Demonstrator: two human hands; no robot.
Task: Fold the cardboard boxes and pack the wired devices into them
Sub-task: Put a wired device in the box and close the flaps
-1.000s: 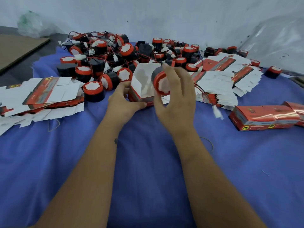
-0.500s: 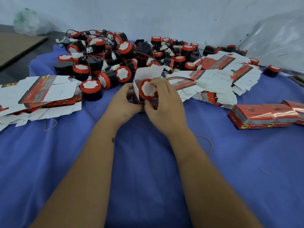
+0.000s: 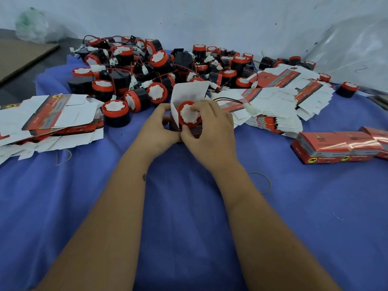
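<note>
My left hand (image 3: 156, 127) grips the left side of a small red cardboard box (image 3: 190, 92) whose white flap stands up. My right hand (image 3: 210, 131) holds a round wired device (image 3: 188, 115) with a red rim and white face, sitting partly inside the box's open mouth. Its red-black wire with a white plug (image 3: 251, 110) trails off to the right over the flat boxes.
A heap of wired devices (image 3: 147, 66) lies behind the hands. Stacks of flat boxes lie at the left (image 3: 48, 116) and at the right (image 3: 283, 101). Folded red boxes (image 3: 336, 148) sit at far right. A blue cloth (image 3: 189, 206) covers the surface.
My right hand brought the device from the air down into the box mouth. Both hands drew closer together around the box, and the wire now trails right.
</note>
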